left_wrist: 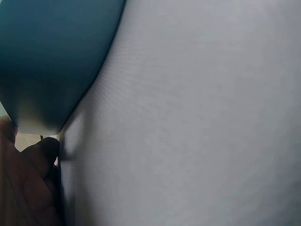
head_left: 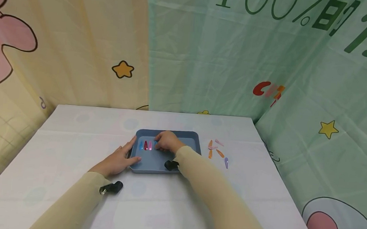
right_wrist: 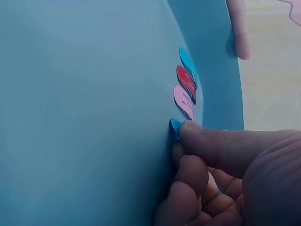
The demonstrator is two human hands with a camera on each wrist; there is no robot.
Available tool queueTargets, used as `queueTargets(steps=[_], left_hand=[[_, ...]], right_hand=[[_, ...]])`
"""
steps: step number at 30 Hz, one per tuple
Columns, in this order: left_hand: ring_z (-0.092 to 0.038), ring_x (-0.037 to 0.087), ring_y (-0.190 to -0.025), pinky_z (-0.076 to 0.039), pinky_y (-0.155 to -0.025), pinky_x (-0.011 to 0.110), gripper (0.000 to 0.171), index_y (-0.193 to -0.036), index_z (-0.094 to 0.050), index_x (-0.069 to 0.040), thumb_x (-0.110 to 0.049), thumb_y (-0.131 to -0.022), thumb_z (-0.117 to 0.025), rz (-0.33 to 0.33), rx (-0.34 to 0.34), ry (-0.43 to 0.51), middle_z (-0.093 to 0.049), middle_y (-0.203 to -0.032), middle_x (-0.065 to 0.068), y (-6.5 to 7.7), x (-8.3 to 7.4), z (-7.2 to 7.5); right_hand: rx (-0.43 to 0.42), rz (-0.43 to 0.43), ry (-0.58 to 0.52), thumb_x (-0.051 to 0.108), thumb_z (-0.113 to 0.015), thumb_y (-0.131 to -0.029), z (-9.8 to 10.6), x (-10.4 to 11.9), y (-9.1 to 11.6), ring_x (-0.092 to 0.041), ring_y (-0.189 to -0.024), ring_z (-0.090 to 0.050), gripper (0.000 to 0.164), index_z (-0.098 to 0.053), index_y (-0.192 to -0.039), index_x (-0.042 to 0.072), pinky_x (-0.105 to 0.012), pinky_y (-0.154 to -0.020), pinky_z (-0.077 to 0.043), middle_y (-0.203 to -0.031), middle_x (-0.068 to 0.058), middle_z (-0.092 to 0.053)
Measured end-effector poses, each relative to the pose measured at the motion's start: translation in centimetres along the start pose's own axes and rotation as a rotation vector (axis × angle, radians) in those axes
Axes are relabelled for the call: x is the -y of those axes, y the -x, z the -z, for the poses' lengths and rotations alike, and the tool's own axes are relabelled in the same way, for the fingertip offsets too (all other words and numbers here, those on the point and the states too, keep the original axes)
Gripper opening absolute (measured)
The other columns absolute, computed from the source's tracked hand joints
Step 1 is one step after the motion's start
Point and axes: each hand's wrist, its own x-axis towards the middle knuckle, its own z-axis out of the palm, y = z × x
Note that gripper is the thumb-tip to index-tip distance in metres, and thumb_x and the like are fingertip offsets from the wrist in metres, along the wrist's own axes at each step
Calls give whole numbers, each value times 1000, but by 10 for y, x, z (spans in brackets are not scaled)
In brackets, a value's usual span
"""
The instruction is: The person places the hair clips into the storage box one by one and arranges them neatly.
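Note:
A blue-grey tray (head_left: 153,164) lies on the table. Its left rim has my left hand (head_left: 119,159) resting against it, fingers stretched along the side and thumb over the front left corner. Inside the tray my right hand (head_left: 167,142) pinches a blue hair clip (right_wrist: 174,126) between thumb and fingertips, low over the tray floor; the fingers hide most of this clip. Beside it stand a pink hair clip (right_wrist: 182,99), a red hair clip (right_wrist: 185,80) and a light blue hair clip (right_wrist: 187,61), side by side in a row.
Right of the tray, several loose hair clips lie on the white tablecloth (head_left: 150,205): orange clips (head_left: 220,153), pink clips (head_left: 219,142) and a purple clip (head_left: 226,163). Printed curtains (head_left: 201,58) hang behind the table and at its sides.

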Motion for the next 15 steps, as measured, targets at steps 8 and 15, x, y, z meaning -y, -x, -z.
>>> queueTargets(steps=[8, 15], left_hand=[[8, 59, -158, -5, -120, 82, 101, -169, 6, -40, -69, -98, -60, -4, -7, 1, -3, -178, 16, 1, 0, 0], [6, 59, -158, -5, -123, 79, 99, -170, 4, -35, -66, -100, -59, -38, -15, -14, -5, -178, 14, 0, 0, 1]], right_hand=[[-28, 12, 41, 11, -83, -91, -2, 1, 4, -15, -72, -63, 35, -77, -126, 11, -26, -61, -54, -92, -3, -72], [-37, 4, 68, 12, -83, -91, -1, 5, 10, -14, -72, -62, 35, -77, -125, 12, -26, -61, -51, -96, -3, -74]])
